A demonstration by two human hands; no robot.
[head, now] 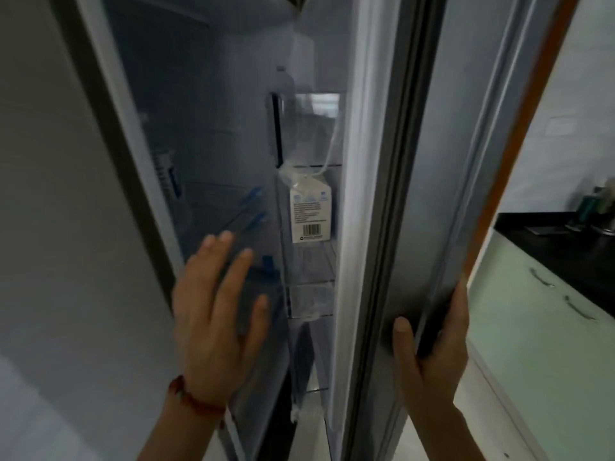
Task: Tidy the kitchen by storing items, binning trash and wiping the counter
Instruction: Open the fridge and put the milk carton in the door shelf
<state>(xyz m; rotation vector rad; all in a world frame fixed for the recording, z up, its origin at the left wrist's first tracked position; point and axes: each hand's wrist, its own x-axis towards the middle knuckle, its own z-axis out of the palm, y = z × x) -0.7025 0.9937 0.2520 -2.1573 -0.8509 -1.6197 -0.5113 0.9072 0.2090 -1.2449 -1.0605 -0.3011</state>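
A grey fridge door (409, 201) stands partly open in front of me, edge-on, with a narrow gap to the fridge body. My right hand (432, 347) grips the door's outer edge, thumb on the inner side. My left hand (216, 314) is held flat with straight fingers in front of the dim fridge interior (213, 154), holding nothing. A white milk carton (307, 207) with a barcode stands in a clear door shelf (311, 296). Above it a clear bottle (286, 84) stands in another door bin.
A grey wall panel (50, 194) lies to the left of the fridge. To the right are a black counter (565, 244) with a few dark items at its back, pale green cabinet fronts (532, 327) with metal handles, and a white wall.
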